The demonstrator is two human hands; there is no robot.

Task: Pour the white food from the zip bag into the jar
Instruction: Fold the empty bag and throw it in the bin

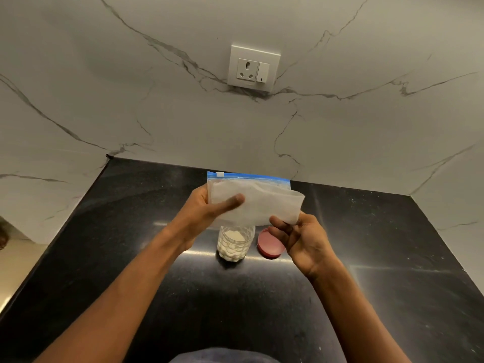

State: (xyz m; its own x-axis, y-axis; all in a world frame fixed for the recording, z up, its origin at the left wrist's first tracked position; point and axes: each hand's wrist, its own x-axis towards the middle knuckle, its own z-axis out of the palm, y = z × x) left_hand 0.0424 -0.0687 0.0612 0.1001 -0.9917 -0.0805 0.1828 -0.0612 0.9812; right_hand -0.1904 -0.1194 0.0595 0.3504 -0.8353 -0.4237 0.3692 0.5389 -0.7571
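- While the zip bag (255,199) is held in the air directly above the jar (235,242), its blue zip edge lies along the top, away from the jar, so nothing can spill from it as it sits.
- The left hand (209,205) grips the bag's left side, thumb across the front film and fingers behind; that hold keeps the limp plastic spread flat.
- The right hand (296,237) pinches the bag's lower right corner between thumb and fingertips, which looks like a way to steady or fold the loose end.
- The bag looks flat and nearly empty, though a dusting of white may remain inside; the cloudy film makes that hard to judge.
- The white food (233,244) sits in the jar, filling most of the clear body below the neck, so the pour appears largely done.
- The jar stands upright on the black bench (131,258), open at the top, placed below both hands so anything falling lands inside.
- The pink lid (269,247) lies flat on the bench just to the right of the jar, close by for closing.
- Behind the jar, up on the marble wall (104,87), is a white socket and switch plate (253,67), well apart from the work.
- A likely remaining step is shaking out any residue, then capping the jar.
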